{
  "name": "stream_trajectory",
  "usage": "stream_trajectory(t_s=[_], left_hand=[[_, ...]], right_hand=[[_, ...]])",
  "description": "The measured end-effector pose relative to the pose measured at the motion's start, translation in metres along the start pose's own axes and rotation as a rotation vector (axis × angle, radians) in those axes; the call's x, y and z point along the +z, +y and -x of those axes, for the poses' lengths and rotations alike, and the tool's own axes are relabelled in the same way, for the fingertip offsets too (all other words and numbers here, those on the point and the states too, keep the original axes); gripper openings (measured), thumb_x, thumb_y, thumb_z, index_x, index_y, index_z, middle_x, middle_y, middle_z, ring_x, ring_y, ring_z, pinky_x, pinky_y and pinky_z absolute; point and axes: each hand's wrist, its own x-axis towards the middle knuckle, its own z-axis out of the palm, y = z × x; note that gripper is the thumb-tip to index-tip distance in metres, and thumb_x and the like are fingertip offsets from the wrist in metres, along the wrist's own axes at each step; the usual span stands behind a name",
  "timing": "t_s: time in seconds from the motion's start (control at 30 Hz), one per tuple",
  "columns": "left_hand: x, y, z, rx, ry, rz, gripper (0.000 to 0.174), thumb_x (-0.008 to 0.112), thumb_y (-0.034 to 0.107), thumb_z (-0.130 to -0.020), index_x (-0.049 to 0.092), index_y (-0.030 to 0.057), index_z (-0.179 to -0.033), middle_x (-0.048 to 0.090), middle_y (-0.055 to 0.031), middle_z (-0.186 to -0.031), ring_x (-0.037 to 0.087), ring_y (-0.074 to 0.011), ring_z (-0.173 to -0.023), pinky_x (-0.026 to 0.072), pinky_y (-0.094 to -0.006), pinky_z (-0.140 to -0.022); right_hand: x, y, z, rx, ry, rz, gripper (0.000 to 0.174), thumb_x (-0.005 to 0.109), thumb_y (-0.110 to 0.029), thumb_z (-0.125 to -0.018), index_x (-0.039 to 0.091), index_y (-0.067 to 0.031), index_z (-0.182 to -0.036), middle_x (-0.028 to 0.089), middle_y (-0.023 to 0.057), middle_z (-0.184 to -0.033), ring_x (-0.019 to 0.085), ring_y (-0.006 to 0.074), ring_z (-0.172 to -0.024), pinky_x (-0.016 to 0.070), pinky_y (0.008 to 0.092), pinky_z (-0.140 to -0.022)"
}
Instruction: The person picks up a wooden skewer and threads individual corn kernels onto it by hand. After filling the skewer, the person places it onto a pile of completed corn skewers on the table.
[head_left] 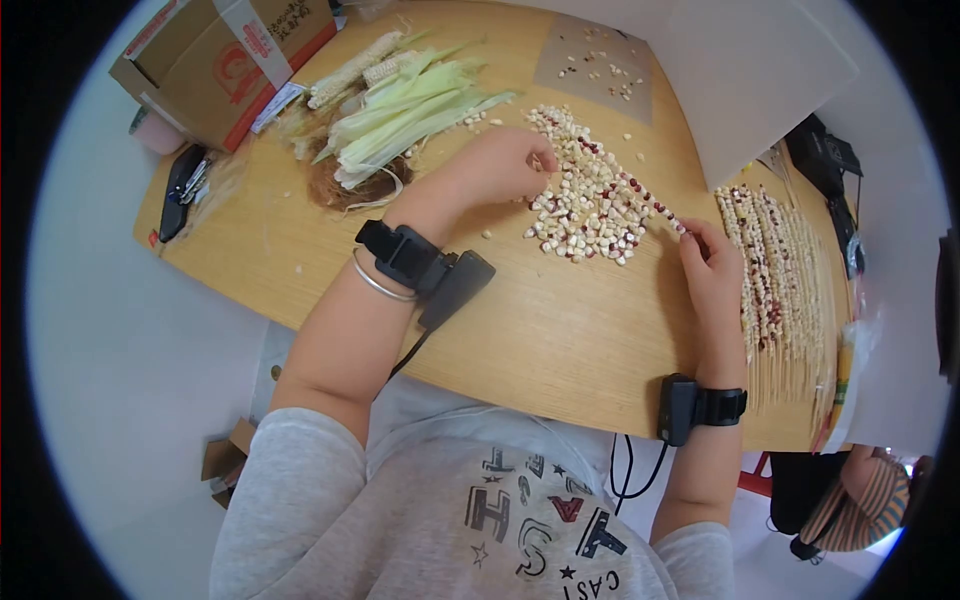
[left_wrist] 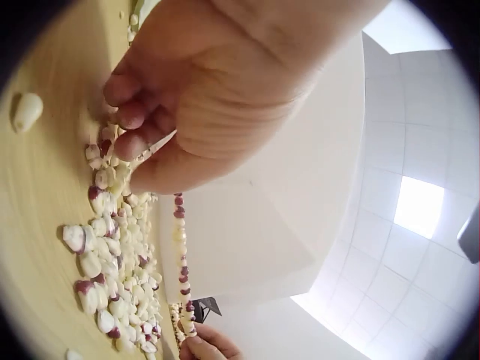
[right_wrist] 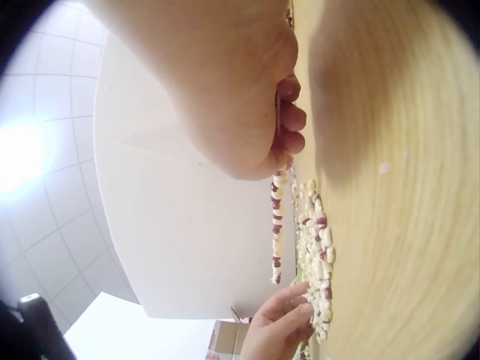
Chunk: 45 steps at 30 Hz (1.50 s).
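My right hand (head_left: 716,272) pinches the near end of a skewer (head_left: 652,203) strung with cream and dark red corn kernels. The skewer slants up and left over a pile of loose corn kernels (head_left: 590,215). In the right wrist view, the strung kernels (right_wrist: 277,217) stick out past the curled fingers. My left hand (head_left: 505,165) is at the pile's left edge, fingers bent down toward the kernels. In the left wrist view, thumb and fingertips (left_wrist: 129,142) come close together over the pile; I cannot tell whether a kernel is between them.
Finished kernel skewers (head_left: 765,260) lie in a row at the right. Corn husks (head_left: 405,110) and cobs (head_left: 355,70) lie at the back left, beside a cardboard box (head_left: 225,70). A grey sheet (head_left: 595,65) bears scattered kernels. A white panel (head_left: 755,80) stands behind.
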Motion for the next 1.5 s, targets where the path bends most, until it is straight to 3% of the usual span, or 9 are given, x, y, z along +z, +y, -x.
stream_trajectory(t_s=[0.17, 0.23, 0.43, 0.77, 1.07, 1.27, 1.37, 1.43, 1.5], left_hand=[[0.003, -0.007, -0.001, 0.131, -0.037, -0.111, 0.017, 0.061, 0.012, -0.072, 0.062, 0.0027, -0.086, 0.054, -0.0024, -0.065, 0.053, -0.0109, -0.063, 0.0426, -0.0267, -0.056], [0.003, 0.001, 0.000, -0.019, 0.029, -0.062, 0.015, 0.061, 0.013, -0.073, 0.062, 0.0025, -0.085, 0.054, -0.0021, -0.065, 0.053, -0.0112, -0.063, 0.0420, -0.0270, -0.055], [0.008, -0.002, -0.004, -0.035, 0.241, -0.019, 0.016, 0.061, 0.015, -0.074, 0.064, 0.0031, -0.084, 0.054, -0.0048, -0.065, 0.053, -0.0129, -0.062, 0.0430, -0.0279, -0.056], [0.028, -0.006, -0.004, 0.170, 0.160, -0.242, 0.016, 0.060, 0.013, -0.071, 0.065, 0.0046, -0.085, 0.060, -0.0115, -0.075, 0.057, -0.0250, -0.068, 0.0460, -0.0340, -0.062], [0.038, 0.005, -0.003, 0.133, 0.251, -0.410, 0.010, 0.054, 0.012, -0.071, 0.059, 0.0026, -0.068, 0.059, -0.0145, -0.072, 0.057, -0.0308, -0.068, 0.0449, -0.0383, -0.060], [0.027, -0.005, -0.007, 0.117, 0.318, -0.200, 0.012, 0.056, 0.014, -0.073, 0.061, 0.0035, -0.075, 0.060, -0.0115, -0.069, 0.057, -0.0247, -0.062, 0.0454, -0.0339, -0.057], [0.011, -0.013, -0.011, -0.043, 0.421, 0.267, 0.014, 0.056, 0.014, -0.077, 0.062, 0.0018, -0.081, 0.061, -0.0085, -0.070, 0.055, -0.0179, -0.059, 0.0460, -0.0284, -0.056], [0.000, -0.019, -0.013, -0.230, 0.417, 0.845, 0.015, 0.052, 0.009, -0.081, 0.058, -0.0028, -0.088, 0.061, -0.0106, -0.076, 0.054, -0.0145, -0.061, 0.0479, -0.0262, -0.058], [-0.005, -0.020, -0.014, -0.283, 0.431, 1.038, 0.016, 0.051, 0.007, -0.081, 0.056, -0.0046, -0.091, 0.061, -0.0133, -0.079, 0.054, -0.0152, -0.062, 0.0489, -0.0272, -0.061]], right_hand=[[0.001, 0.001, 0.000, -0.005, 0.001, 0.003, 0.017, 0.054, -0.007, -0.080, 0.062, 0.0016, -0.093, 0.056, 0.0035, -0.064, 0.049, 0.0079, -0.058, 0.0400, 0.0223, -0.055], [0.002, 0.001, 0.000, -0.023, 0.006, 0.020, 0.017, 0.054, -0.006, -0.080, 0.062, 0.0017, -0.093, 0.056, 0.0035, -0.064, 0.049, 0.0079, -0.057, 0.0398, 0.0223, -0.054], [0.000, 0.000, 0.000, -0.008, 0.005, 0.022, 0.018, 0.054, -0.007, -0.080, 0.062, 0.0015, -0.094, 0.057, 0.0041, -0.065, 0.049, 0.0082, -0.058, 0.0400, 0.0225, -0.055], [0.001, 0.002, 0.000, -0.007, -0.010, 0.019, 0.018, 0.053, -0.007, -0.080, 0.062, 0.0014, -0.094, 0.058, 0.0052, -0.067, 0.050, 0.0093, -0.060, 0.0407, 0.0229, -0.057], [0.003, 0.005, -0.001, -0.013, -0.018, 0.019, 0.018, 0.054, -0.007, -0.080, 0.062, 0.0015, -0.094, 0.056, 0.0025, -0.066, 0.048, 0.0076, -0.059, 0.0396, 0.0225, -0.056], [0.003, 0.006, 0.000, -0.021, 0.007, 0.006, 0.018, 0.054, -0.007, -0.080, 0.062, 0.0013, -0.094, 0.055, 0.0021, -0.063, 0.046, 0.0074, -0.057, 0.0384, 0.0220, -0.054], [0.003, 0.003, 0.000, -0.037, 0.018, 0.034, 0.018, 0.054, -0.007, -0.080, 0.062, 0.0014, -0.094, 0.055, 0.0026, -0.063, 0.046, 0.0074, -0.056, 0.0385, 0.0221, -0.053], [0.002, 0.003, 0.000, -0.027, -0.014, 0.024, 0.018, 0.054, -0.007, -0.080, 0.062, 0.0014, -0.094, 0.055, 0.0032, -0.063, 0.047, 0.0077, -0.057, 0.0389, 0.0225, -0.053], [0.003, 0.002, 0.001, -0.032, -0.014, 0.011, 0.018, 0.054, -0.007, -0.081, 0.062, 0.0014, -0.094, 0.055, 0.0033, -0.063, 0.047, 0.0078, -0.057, 0.0391, 0.0227, -0.054]])
